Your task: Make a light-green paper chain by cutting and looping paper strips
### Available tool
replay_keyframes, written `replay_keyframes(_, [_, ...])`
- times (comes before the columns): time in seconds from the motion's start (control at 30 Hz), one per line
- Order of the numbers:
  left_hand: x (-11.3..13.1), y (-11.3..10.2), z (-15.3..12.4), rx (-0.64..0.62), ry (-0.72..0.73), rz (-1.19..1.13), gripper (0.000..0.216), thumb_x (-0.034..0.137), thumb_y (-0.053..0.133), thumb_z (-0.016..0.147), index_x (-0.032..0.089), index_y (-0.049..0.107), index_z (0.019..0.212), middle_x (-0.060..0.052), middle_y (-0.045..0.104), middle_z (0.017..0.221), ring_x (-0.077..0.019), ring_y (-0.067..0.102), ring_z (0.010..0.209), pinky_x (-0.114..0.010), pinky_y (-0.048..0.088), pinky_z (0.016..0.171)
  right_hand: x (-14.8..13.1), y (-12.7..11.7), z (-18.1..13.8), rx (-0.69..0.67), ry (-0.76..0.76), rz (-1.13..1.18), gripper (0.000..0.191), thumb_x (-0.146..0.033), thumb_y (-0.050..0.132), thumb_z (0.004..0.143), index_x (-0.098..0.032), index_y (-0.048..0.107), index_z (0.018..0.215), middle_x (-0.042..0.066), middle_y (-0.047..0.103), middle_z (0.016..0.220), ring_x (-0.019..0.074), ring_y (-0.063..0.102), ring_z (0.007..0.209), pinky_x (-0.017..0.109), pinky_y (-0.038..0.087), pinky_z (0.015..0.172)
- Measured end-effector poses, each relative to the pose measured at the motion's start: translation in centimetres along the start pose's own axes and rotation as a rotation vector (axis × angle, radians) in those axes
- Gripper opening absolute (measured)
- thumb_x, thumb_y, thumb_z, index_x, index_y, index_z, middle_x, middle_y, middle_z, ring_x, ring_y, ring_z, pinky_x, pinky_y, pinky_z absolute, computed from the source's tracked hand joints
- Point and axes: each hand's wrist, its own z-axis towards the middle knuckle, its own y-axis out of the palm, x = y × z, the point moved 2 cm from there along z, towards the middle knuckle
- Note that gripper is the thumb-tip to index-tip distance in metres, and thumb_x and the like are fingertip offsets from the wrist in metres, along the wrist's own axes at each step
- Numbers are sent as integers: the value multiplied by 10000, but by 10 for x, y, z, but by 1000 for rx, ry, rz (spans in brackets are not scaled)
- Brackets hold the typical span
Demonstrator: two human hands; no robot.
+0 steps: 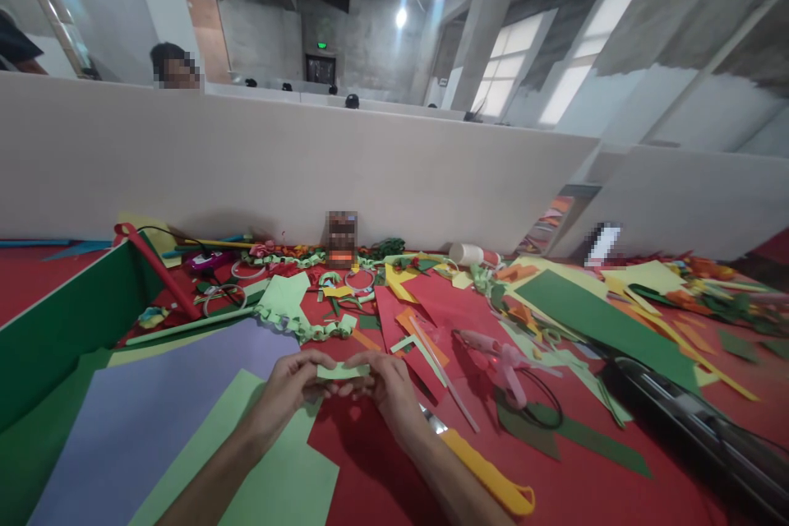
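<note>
A short strip of light green paper (pixel 343 372) is stretched between my two hands above the red tabletop. My left hand (pixel 300 378) pinches its left end, and my right hand (pixel 385 378) pinches the other end, thumbs on the near side. Some fingers are hidden behind the strip. Just beyond the hands lies a chain of folded light green paper (pixel 320 332). Under my left forearm is a light green sheet (pixel 289 460), partly over a lavender sheet (pixel 178 394).
To the right are a pink glue gun (pixel 493 349) with a dark cord, a clear glue stick (pixel 449 382) and a yellow-handled knife (pixel 486 468). A black elongated device (pixel 696 427) lies at far right. Paper scraps crowd the back below a white partition (pixel 296 164).
</note>
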Motion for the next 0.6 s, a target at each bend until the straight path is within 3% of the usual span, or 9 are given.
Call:
replay_keyframes(0.1, [3, 2, -1, 8, 4, 0, 368, 508, 757, 770, 158, 736, 884, -43, 765, 729, -198, 725, 663, -288, 553, 680, -6, 2, -4, 30, -115, -273, 432, -569, 592, 929, -170, 733, 842, 30, 707, 655, 196, 675, 606, 298, 500, 634])
replay_keyframes(0.23, [-3, 0, 4, 77, 34, 154, 555, 548, 869, 643, 136, 766, 1000, -44, 766, 687, -194, 705, 645, -279, 549, 652, -9, 5, -8, -1, -223, -521, 337, -492, 576, 975, -187, 714, 934, 18, 707, 706, 187, 660, 647, 280, 477, 629])
replay_keyframes(0.37, [-12, -7, 9, 94, 57, 169, 602, 592, 867, 630, 117, 792, 992, -80, 787, 725, -205, 711, 670, -289, 548, 656, -5, 3, -8, -5, -219, -562, 342, -448, 566, 985, -188, 656, 1188, -16, 666, 628, 181, 648, 579, 272, 459, 583])
replay_keyframes(0.6, [-8, -10, 9, 78, 31, 103, 631, 599, 898, 584, 122, 802, 986, -95, 810, 821, -195, 727, 698, -278, 556, 684, -6, 2, -6, -50, -208, -548, 317, -428, 585, 975, -211, 747, 1141, 3, 696, 643, 187, 674, 591, 282, 490, 601])
